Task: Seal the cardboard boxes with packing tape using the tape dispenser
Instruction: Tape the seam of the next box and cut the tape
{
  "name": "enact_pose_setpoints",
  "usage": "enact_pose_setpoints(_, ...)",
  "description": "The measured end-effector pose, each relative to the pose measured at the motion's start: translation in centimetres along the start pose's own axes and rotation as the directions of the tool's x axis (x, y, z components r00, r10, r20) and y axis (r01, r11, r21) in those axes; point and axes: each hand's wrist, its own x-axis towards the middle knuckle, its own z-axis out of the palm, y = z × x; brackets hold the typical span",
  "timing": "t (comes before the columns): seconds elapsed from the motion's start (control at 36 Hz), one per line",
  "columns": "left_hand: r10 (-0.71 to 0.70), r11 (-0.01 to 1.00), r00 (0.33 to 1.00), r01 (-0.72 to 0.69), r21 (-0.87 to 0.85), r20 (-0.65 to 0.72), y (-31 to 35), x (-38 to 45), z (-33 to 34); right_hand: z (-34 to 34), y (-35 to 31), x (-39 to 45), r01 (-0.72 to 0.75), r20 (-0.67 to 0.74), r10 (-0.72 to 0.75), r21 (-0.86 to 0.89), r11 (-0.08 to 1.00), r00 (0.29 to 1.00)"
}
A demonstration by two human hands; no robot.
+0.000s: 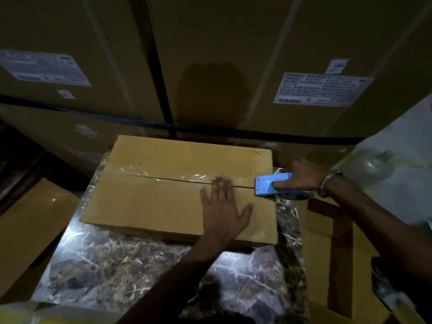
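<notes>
A flat brown cardboard box (149, 202) lies on a dark marble-patterned table (145, 265). Clear packing tape (177, 175) covers its centre seam from the left side towards the right end. My left hand (223, 206) lies flat on the box top with fingers spread, its fingertips at the seam. My right hand (301, 175) grips the light blue tape dispenser (271, 187) at the box's right edge, right on the line of the seam. A watch sits on that wrist.
Tall stacked cartons with white labels (322, 88) form a wall right behind the table. More flat cardboard (25, 230) lies low at the left and another brown box (332, 253) at the right. A crumpled clear plastic bag (371, 164) is at the right.
</notes>
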Motion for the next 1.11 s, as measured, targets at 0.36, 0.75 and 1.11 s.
enact_pose_setpoints(0.36,0.147,0.988,0.986,-0.150,0.040,0.078,4.5,-0.3,1.5,0.5,2.4,-0.9,0.041,-0.027,-0.037,0.158,0.987,0.999)
enact_pose_setpoints(0.75,0.137,0.991,0.990,-0.137,0.002,0.020,4.5,-0.1,1.5,0.1,10.0,-3.5,-0.059,-0.077,0.080,0.250,0.967,0.994)
enact_pose_setpoints(1.11,0.114,0.990,0.993,-0.117,0.073,0.037,7.0,0.3,1.9,3.2,9.7,-2.7,-0.087,-0.114,0.110,0.195,0.977,0.987)
